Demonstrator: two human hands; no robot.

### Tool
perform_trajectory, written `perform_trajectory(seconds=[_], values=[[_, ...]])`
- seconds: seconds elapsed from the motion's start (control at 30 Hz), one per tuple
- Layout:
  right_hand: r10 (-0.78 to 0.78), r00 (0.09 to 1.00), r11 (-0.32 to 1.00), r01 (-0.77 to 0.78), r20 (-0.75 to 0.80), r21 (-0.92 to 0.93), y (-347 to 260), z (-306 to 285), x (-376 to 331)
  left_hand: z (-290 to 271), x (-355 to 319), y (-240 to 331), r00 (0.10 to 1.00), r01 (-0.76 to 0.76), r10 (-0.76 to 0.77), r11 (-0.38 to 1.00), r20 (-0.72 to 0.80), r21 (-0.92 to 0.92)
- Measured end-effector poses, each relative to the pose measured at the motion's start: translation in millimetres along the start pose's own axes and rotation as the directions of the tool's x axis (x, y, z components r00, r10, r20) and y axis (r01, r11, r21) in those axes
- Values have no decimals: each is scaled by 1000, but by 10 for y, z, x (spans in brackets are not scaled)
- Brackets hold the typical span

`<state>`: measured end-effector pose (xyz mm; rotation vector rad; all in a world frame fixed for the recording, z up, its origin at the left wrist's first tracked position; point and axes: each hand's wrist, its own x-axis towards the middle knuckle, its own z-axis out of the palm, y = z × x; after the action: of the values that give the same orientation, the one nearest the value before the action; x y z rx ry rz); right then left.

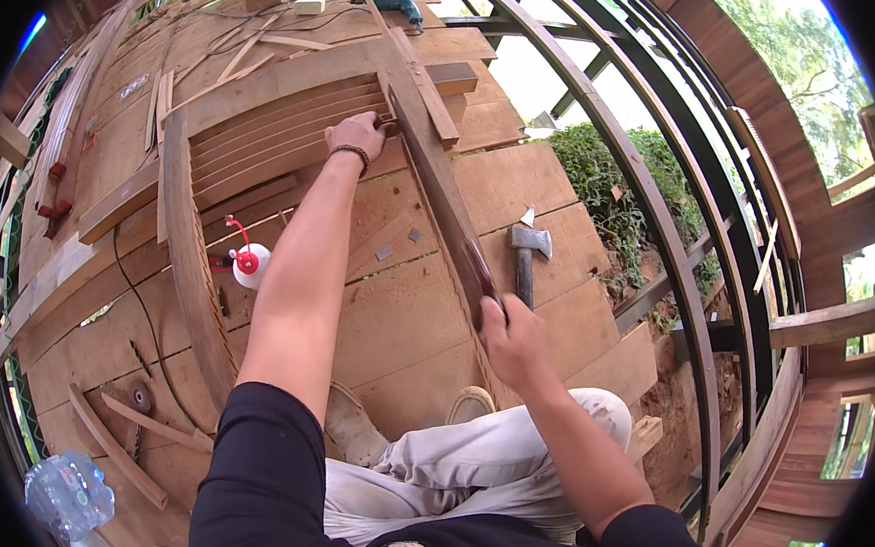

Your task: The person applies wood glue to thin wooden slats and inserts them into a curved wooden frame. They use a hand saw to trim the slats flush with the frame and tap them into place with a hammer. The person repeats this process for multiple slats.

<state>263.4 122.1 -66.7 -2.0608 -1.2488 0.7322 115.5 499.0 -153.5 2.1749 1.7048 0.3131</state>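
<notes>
— Plank first: where do we have it?

— Dark and long, running slantwise across the curved slatted frame, its far end up on the frame's top rail and its near end coming down toward our knees. We hold it at both ends, probably so it lies steady along the frame's edge.

— And our hands?

— Left hand is closed down on the plank's far end, just where it crosses the frame, fingers curled over and knuckles up. Right hand is wrapped round the near end, gripping it. Neither is loose.

— What sits about the frame?

— A hammer lies on the board floor just right of the plank, head away from us, within reach of our right hand. A small white bottle with a red cap stands on the frame's near side, left of our left forearm. A teal power drill and its cords rest beyond the frame's far end. A clear plastic water bottle lies well below the frame, at our left.
</notes>
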Motion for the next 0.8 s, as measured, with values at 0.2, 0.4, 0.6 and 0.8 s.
perform_trajectory(seconds=[0.2,0.4,0.6,0.8], values=[[77,996,994,-81,53,70,-52,-80,-123,-36,17,-64,998,-6,4,999,57,46],[37,999,999,-37,21,9,123,-77,-280,22,-9,-62,999,-42,43,999,-17,24],[-22,1000,999,21,-14,-45,54,44,5,38,38,-48,999,-40,40,999,19,21],[80,992,993,-88,99,82,182,-200,-471,76,-129,-8,999,-43,42,999,4,32]])
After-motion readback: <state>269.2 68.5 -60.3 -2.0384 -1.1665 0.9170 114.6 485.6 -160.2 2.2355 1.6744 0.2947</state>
